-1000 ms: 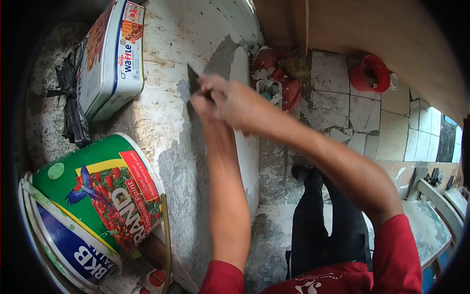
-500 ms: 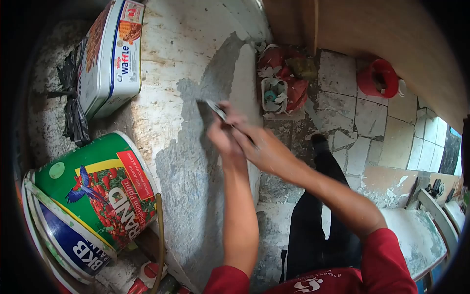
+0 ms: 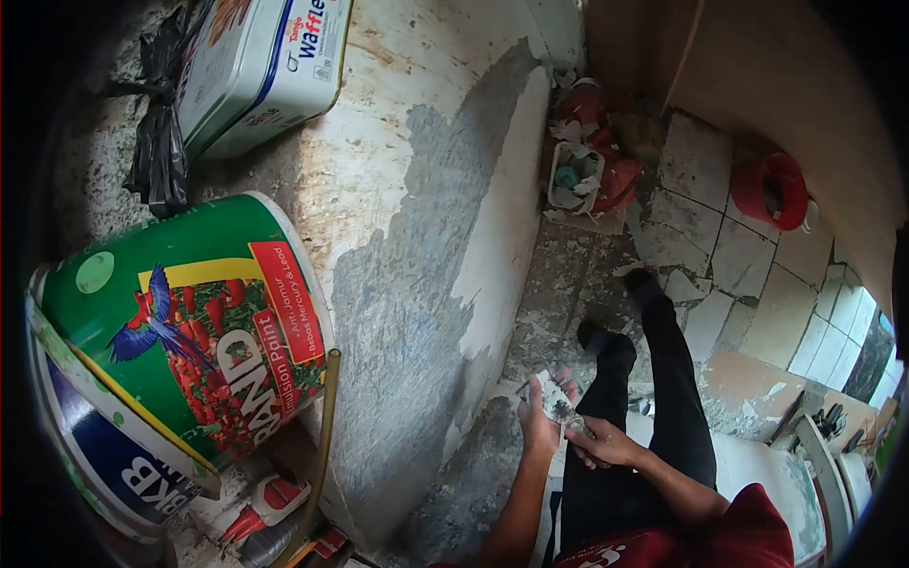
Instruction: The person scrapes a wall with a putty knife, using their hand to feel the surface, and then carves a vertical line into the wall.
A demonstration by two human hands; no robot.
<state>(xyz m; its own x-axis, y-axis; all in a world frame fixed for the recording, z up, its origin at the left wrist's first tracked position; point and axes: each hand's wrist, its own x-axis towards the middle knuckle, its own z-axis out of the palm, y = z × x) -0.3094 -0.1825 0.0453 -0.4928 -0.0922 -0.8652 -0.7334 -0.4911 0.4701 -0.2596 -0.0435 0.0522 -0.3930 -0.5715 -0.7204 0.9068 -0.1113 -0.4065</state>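
Observation:
My left hand is cupped, palm up, low in front of my legs, holding crumbly white paint flakes. Close beside it, my right hand is closed around the scraper, mostly hidden by the fingers, at the edge of the flakes. To the left of both hands rises a wall surface with a bare grey patch between areas of pale paint. Neither hand touches that surface.
A green paint bucket and a waffle tin stand at the left, with a black plastic bag. A debris-filled white tub and red bucket sit on the broken-tile floor. A bench is at right.
Both hands have left the grey patch, with the scraper, and come down and right to above my legs. White flakes now show in my left hand. The view has shifted.

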